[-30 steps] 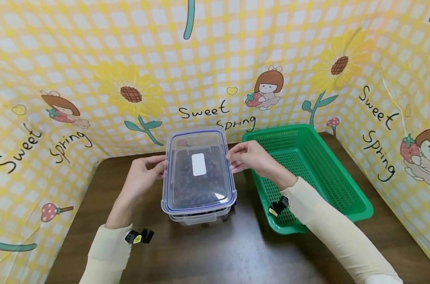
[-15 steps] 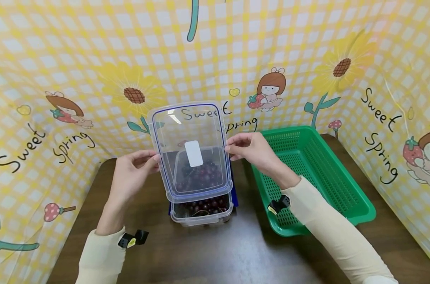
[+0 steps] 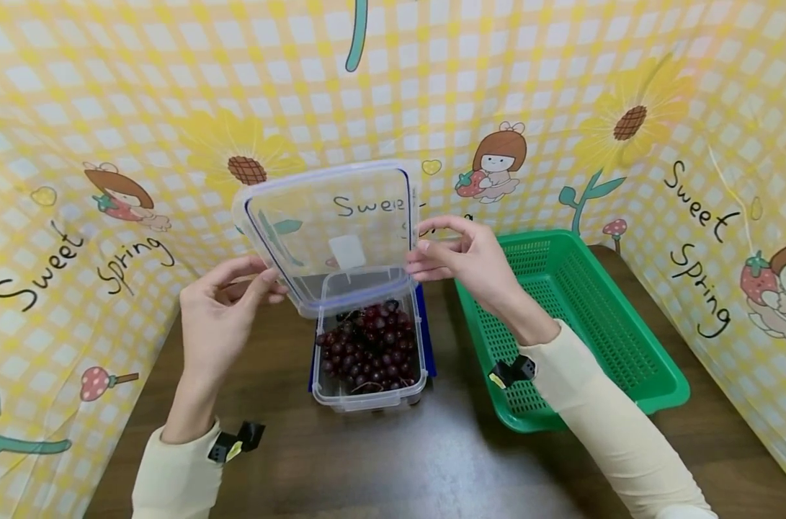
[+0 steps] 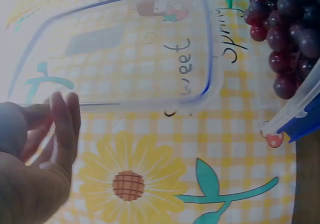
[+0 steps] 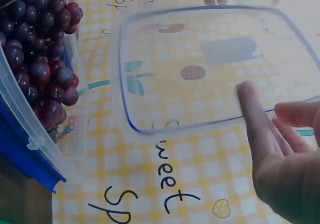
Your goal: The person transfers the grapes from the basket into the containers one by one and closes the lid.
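A clear lid (image 3: 367, 216) with a blue seal and a white label is held up, tilted, above the back of a clear plastic container (image 3: 367, 401). My left hand (image 3: 219, 310) pinches its left edge between thumb and fingers, and my right hand (image 3: 480, 270) pinches the right edge. Dark red grapes (image 3: 373, 353) fill much of the container, whose blue side latch (image 3: 426, 335) hangs down. In the left wrist view the lid (image 4: 145, 59) is slightly blurred beside the left hand (image 4: 47, 154). The right wrist view shows the right hand (image 5: 285, 154) at the opposite edge.
A green perforated basket (image 3: 674, 382) stands on the brown wooden table (image 3: 341, 468), right of the container. A yellow checked cloth (image 3: 380, 94) with flower and girl prints rises behind the table and along both sides.
Both hands have raised the lid from over the container, upward and back, tilting it steeply. The grapes beneath are now uncovered. Container and basket have stayed in place.
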Tool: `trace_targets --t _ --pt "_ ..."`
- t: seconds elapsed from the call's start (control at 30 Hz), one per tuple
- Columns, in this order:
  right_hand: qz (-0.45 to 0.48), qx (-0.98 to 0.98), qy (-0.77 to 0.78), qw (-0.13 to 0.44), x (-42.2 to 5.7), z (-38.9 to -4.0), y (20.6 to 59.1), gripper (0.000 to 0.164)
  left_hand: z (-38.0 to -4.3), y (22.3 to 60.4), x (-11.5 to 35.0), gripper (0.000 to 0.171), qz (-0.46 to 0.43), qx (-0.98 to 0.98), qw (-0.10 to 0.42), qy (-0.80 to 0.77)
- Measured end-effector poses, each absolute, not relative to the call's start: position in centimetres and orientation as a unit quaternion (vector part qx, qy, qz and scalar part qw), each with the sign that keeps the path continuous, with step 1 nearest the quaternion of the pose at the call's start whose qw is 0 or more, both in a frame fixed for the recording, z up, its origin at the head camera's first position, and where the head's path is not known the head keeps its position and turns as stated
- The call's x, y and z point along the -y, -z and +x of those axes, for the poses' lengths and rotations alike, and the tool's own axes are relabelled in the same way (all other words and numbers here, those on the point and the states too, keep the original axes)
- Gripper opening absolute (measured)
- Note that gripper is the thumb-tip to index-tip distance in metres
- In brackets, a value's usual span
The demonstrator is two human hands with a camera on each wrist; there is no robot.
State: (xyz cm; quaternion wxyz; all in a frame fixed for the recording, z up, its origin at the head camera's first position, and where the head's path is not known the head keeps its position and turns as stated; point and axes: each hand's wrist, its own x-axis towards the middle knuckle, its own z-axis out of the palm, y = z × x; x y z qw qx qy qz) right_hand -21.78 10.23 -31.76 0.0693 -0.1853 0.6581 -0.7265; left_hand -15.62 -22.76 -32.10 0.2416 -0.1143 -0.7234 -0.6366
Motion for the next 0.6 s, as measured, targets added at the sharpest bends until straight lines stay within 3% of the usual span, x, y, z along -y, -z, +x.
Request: trace_targets --t 0.13,0.27,0.43,0.6 --pt "-0.185 -0.602 0.773 0.075 -10.1 -21.8 32.1 0.017 -15.5 33.0 22.8 0.015 -0.17 0.686 0.245 0.664" --pt "-0.151 -0.565 0.808 0.078 -9.9 -22.0 32.5 0.02 -15.4 34.3 22.9 0.017 -0.191 0.674 0.241 0.672" --pt "-0.096 -0.627 0.77 0.071 -9.8 -22.4 33.4 0.019 -15.7 35.7 23.3 0.018 -0.209 0.691 0.238 0.65" --pt "-0.067 -0.697 0.706 0.103 -9.5 -22.6 34.7 0.018 -15.6 36.8 23.6 0.023 -0.164 0.725 0.183 0.643"
